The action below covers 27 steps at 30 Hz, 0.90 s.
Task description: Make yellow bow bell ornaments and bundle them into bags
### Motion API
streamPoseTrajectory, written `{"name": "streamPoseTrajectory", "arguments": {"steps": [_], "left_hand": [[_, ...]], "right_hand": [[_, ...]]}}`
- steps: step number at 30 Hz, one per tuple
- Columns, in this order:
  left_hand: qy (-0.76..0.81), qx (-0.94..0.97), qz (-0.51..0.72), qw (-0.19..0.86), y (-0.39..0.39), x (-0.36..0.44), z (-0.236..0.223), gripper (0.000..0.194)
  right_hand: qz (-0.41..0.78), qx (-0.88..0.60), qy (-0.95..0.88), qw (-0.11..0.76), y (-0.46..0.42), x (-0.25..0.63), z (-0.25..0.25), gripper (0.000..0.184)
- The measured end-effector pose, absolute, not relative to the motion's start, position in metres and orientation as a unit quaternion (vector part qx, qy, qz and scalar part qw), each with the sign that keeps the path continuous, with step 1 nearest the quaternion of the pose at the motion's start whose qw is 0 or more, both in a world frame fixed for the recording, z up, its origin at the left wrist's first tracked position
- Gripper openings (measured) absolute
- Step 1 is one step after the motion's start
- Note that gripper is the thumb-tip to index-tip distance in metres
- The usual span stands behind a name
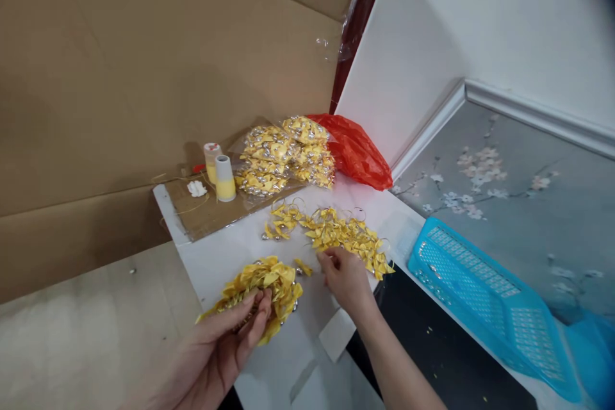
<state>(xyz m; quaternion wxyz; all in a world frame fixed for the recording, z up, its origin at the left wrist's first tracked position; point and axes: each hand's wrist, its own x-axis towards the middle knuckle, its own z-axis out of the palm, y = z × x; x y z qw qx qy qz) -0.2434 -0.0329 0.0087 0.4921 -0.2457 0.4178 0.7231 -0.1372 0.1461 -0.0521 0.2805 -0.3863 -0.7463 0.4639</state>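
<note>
My left hand (235,339) is closed around a thick bunch of yellow ribbon bows (273,275) with small silver bells, held over the front of the white table. My right hand (346,278) has its thumb and fingers pinched together beside a loose pile of the same bows (346,234). Just left of those fingertips is a single yellow bow (303,267) with a bell; whether a thread joins it to the fingers cannot be made out. A smaller cluster of bows (284,218) with thin loops lies behind.
Clear bags of yellow bows and bells (288,154) stand at the back beside a red plastic bag (360,154). Two thread cones, one nearer (225,179), are on a cardboard piece (192,205). A blue plastic basket (480,301) lies right, beside a black panel (432,346).
</note>
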Motion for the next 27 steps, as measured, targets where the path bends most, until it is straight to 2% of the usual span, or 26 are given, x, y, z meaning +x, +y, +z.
{"name": "streamPoseTrajectory", "arguments": {"steps": [5,12,14,16,18,20,27], "left_hand": [[0.457,-0.217,0.713,0.485,-0.037,-0.243,0.008,0.018],[0.451,-0.194,0.704,0.513,-0.032,-0.239,0.007,0.017],[0.448,-0.186,0.699,0.525,-0.03,-0.236,0.005,0.016],[0.444,-0.182,0.695,0.535,-0.03,-0.234,0.003,0.017],[0.436,-0.183,0.694,0.542,-0.031,-0.232,0.001,0.018],[0.432,-0.191,0.691,0.547,-0.032,-0.231,0.0,0.019],[0.442,-0.167,0.676,0.565,-0.034,-0.23,-0.005,0.015]], "right_hand": [[0.463,-0.363,-0.762,0.272,0.146,-0.148,-0.061,0.027],[0.402,-0.25,-0.811,0.343,0.112,-0.127,-0.015,0.016],[0.353,-0.191,-0.846,0.351,0.098,-0.122,-0.009,0.021],[0.256,-0.123,-0.892,0.352,0.087,-0.119,-0.009,0.024],[0.164,-0.072,-0.922,0.343,0.082,-0.117,-0.012,0.023],[0.127,-0.058,-0.933,0.333,0.081,-0.116,-0.014,0.02],[0.153,-0.039,-0.94,0.301,0.086,-0.112,-0.009,0.017]]}}
